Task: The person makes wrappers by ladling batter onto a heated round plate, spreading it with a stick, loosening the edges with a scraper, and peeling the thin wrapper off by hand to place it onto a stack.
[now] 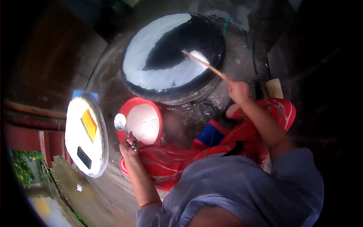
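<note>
A large round black griddle (181, 41) carries a curved band of white batter (140, 53) along its left and lower part. My right hand (238, 90) grips a thin wooden stick (211, 68), whose far end lies over the griddle beside a small white mound (199, 57). In my left hand (129, 145) is a metal ladle (120, 122), its bowl held over the left rim of a red basin (159, 109). Thick white batter (143, 123) fills much of that basin, which stands just below the griddle.
At the left stands a round white-topped stack (85, 109) with a yellow packet (89, 125) and a dark phone-like object (84, 157) on it. A blue item (209, 135) lies near my legs. Green cords (247, 41) run at the upper right.
</note>
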Tool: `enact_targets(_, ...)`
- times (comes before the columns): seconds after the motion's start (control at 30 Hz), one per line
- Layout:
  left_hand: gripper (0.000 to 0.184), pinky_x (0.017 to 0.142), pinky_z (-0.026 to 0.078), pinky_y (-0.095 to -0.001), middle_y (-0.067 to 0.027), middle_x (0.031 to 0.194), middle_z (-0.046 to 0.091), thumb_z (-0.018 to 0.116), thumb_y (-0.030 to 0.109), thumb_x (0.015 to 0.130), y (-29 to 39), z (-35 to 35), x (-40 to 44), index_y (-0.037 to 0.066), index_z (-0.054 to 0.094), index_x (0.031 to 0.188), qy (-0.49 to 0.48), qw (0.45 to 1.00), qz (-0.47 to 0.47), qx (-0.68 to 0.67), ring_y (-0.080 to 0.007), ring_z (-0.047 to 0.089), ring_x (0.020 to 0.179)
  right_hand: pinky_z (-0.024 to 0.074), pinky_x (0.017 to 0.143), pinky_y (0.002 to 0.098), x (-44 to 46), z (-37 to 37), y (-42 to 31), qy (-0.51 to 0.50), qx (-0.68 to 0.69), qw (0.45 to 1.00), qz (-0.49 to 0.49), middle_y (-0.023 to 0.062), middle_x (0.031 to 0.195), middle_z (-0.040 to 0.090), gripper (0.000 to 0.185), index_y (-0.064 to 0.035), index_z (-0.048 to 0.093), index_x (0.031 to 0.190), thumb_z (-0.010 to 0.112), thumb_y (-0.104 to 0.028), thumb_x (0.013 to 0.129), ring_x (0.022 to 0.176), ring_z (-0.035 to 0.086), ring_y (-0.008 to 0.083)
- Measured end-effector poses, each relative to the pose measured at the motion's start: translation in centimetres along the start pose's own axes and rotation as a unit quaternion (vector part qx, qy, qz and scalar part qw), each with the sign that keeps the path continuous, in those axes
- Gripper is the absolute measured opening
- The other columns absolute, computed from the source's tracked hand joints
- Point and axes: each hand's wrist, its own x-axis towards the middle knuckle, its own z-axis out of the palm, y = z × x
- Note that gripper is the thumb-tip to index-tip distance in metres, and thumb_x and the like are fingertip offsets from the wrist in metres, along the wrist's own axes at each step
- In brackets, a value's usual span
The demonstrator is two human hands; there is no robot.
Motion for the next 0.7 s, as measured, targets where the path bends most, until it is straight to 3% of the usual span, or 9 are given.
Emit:
enact_targets(0.1,0.021,0.037,0.038,-0.0212,-0.0061,0.059,0.045,0.03,0.006,0.089,0.5,-0.4,1.1,-0.009,0.045,0.086,-0.014,1.0,-0.013,-0.015,-0.0125,0.041,0.042,0.0469,0.055,0.0405,3.0,1.6,0.6,0.029,0.105,0.99,0.089,0.0113,0.076,0.062,0.045,-0.0291,0.057,0.119,0.057,-0.013,0.076,0.063,0.06,0.0293)
enact_targets(0.13,0.021,0.037,0.038,-0.0212,-0.0061,0.059,0.045,0.03,0.006,0.089,0.1,0.0,1.1,-0.009,0.045,0.086,-0.013,1.0,-0.014,-0.013,-0.0125,0.041,0.042,0.0476,0.056,0.0399,3.1,-0.1,-1.1,-0.048,0.214,0.962,0.164,0.0115,0.081,0.063,0.041,-0.0297,0.059,0.116,0.058,-0.016,0.077,0.065,0.06,0.0305)
enact_targets(0.23,0.022,0.037,0.038,-0.0211,-0.0056,0.057,0.044,0.03,0.005,0.089,-0.2,0.7,1.1,-0.01,0.045,0.086,0.011,1.0,0.0,-0.008,-0.0124,0.041,0.042,0.0477,0.055,0.0385,0.5,-2.1,-1.0,-0.046,0.103,0.985,-0.128,0.0092,0.073,0.058,0.049,-0.0275,0.057,0.119,0.058,-0.009,0.074,0.058,0.057,0.0281)
enact_targets(0.27,0.022,0.037,0.038,-0.0211,-0.0056,0.057,0.044,0.03,0.005,0.089,0.0,0.7,1.2,-0.01,0.045,0.086,0.011,1.0,-0.001,-0.005,-0.0124,0.041,0.042,0.0477,0.055,0.0385,0.6,-1.9,0.6,-0.046,0.104,0.986,-0.126,0.0092,0.073,0.058,0.049,-0.0275,0.057,0.119,0.058,-0.009,0.074,0.058,0.057,0.0281)
enact_targets(0.33,0.021,0.037,0.038,-0.021,-0.0054,0.057,0.043,0.03,0.005,0.089,-0.2,1.0,1.5,-0.01,0.044,0.086,0.007,1.0,-0.004,-0.01,-0.0126,0.041,0.041,0.0461,0.052,0.0385,1.7,-1.1,5.0,0.043,0.103,0.989,-0.098,0.0084,0.068,0.053,0.054,-0.0256,0.056,0.121,0.058,-0.005,0.071,0.055,0.055,0.0272)
enact_targets(0.47,0.019,0.036,0.038,-0.0218,-0.0046,0.055,0.041,0.03,0.005,0.089,-0.5,2.0,1.8,-0.005,0.043,0.08,0.037,0.999,0.017,-0.002,-0.0124,0.038,0.04,0.0467,0.054,0.0391,8.1,-1.2,6.0,0.037,-0.019,0.999,-0.016,0.0108,0.072,0.058,0.049,-0.0272,0.057,0.119,0.058,-0.01,0.074,0.058,0.057,0.0296)
enact_targets(0.57,0.017,0.036,0.037,-0.0221,-0.0041,0.054,0.041,0.03,0.003,0.089,-0.4,2.0,2.4,-0.003,0.041,0.078,0.036,0.999,0.017,-0.013,-0.012,0.038,0.039,0.0488,0.059,0.038,8.4,0.0,3.8,-0.022,0.23,0.965,0.124,0.0141,0.073,0.063,0.035,-0.0226,0.062,0.111,0.06,-0.016,0.077,0.067,0.06,0.0322)
enact_targets(0.67,0.015,0.036,0.037,-0.0219,-0.0038,0.054,0.041,0.031,0.003,0.089,-0.7,2.8,2.3,-0.002,0.041,0.079,0.04,0.998,0.021,-0.052,-0.0118,0.038,0.039,0.047,0.052,0.0353,4.8,-1.9,5.7,-0.049,0.102,0.971,-0.209,0.0066,0.064,0.055,0.049,-0.0274,0.06,0.116,0.062,-0.008,0.071,0.055,0.057,0.0231)
enact_targets(0.7,0.013,0.036,0.037,-0.0218,-0.0037,0.055,0.041,0.033,0.004,0.089,-0.3,2.4,2.7,-0.002,0.041,0.081,0.038,0.998,0.013,-0.055,-0.0118,0.038,0.04,0.0453,0.049,0.0347,4.9,-1.7,8.1,-0.015,0.1,0.973,-0.208,0.0053,0.063,0.051,0.053,-0.0275,0.058,0.118,0.062,-0.007,0.07,0.053,0.054,0.0216)
